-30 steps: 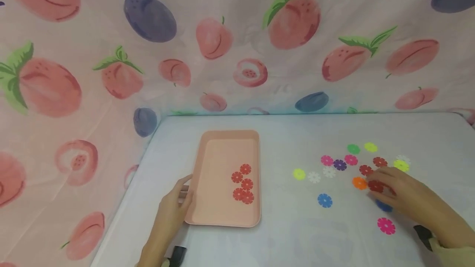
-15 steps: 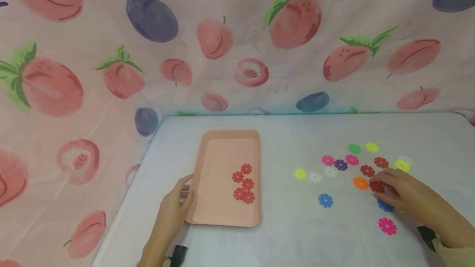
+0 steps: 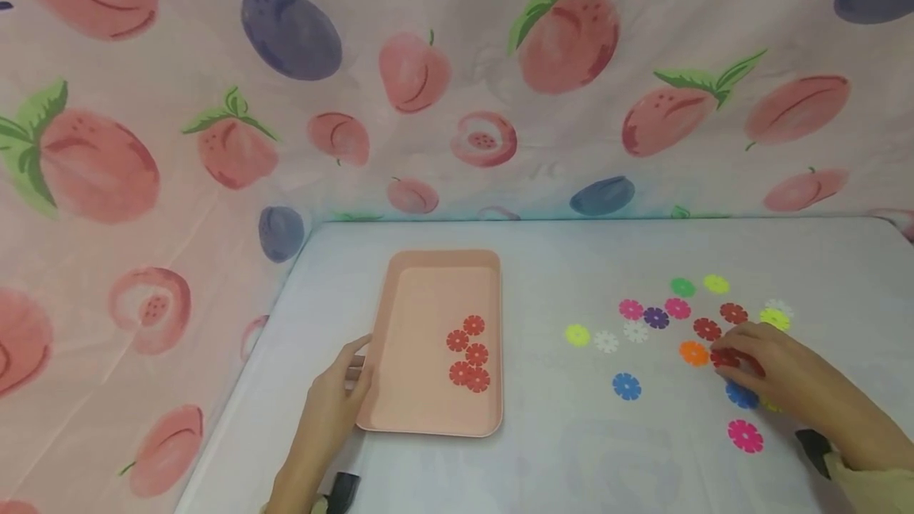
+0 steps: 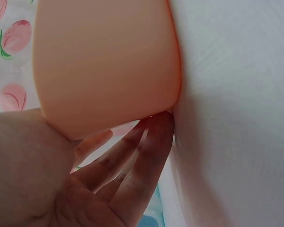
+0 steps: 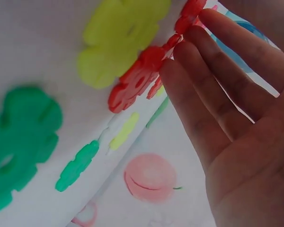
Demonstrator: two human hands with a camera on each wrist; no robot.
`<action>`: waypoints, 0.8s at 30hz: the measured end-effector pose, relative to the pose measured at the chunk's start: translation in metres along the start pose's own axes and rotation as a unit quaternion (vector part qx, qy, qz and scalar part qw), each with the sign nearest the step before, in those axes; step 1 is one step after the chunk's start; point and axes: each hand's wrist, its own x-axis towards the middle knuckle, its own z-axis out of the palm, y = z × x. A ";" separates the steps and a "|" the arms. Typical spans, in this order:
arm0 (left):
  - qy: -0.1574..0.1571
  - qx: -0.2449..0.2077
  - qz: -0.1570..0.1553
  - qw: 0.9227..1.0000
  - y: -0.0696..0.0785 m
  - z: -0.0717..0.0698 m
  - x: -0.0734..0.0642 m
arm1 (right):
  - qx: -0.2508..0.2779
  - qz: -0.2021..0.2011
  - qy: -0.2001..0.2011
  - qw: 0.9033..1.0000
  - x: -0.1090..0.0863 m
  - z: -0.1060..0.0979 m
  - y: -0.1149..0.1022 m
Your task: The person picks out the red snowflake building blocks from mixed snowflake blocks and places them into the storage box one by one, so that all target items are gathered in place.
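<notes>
My left hand (image 3: pixel 330 391) touches the left rim of a peach-coloured tray (image 3: pixel 410 415); its fingertips meet the tray wall (image 4: pixel 109 61) in the left wrist view. Several red notched plastic discs (image 3: pixel 458 340) lie flat inside the tray, towards its right side. Over the loose discs my right hand (image 3: pixel 781 371) hovers low, thumb and forefinger around a red disc (image 3: pixel 724 358) that they partly hide. In the right wrist view the fingers look nearly straight, their tips touching or beside red discs (image 5: pixel 138 79); a firm hold cannot be made out.
Loose discs lie around the right hand: orange (image 3: pixel 693 353), blue (image 3: pixel 627 386), pink (image 3: pixel 746 435), purple (image 3: pixel 656 317), green (image 3: pixel 682 287), yellow (image 3: pixel 577 335) and white (image 3: pixel 606 341). A white cloth covers the table (image 3: pixel 543 260). Behind it hangs a fruit-patterned curtain (image 3: pixel 557 125).
My right hand has shifted very slightly at the same red disc, and more of the blue disc beneath it shows. The left hand and the tray stay put.
</notes>
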 end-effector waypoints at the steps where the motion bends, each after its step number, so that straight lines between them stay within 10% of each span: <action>1: 0.000 -0.001 -0.004 1.000 0.000 0.000 0.000 | 0.000 0.000 -0.001 1.000 0.000 0.000 0.000; 24: 0.000 0.000 -0.007 1.000 0.000 0.000 0.001 | -0.001 0.002 0.026 1.000 -0.001 -0.001 -0.009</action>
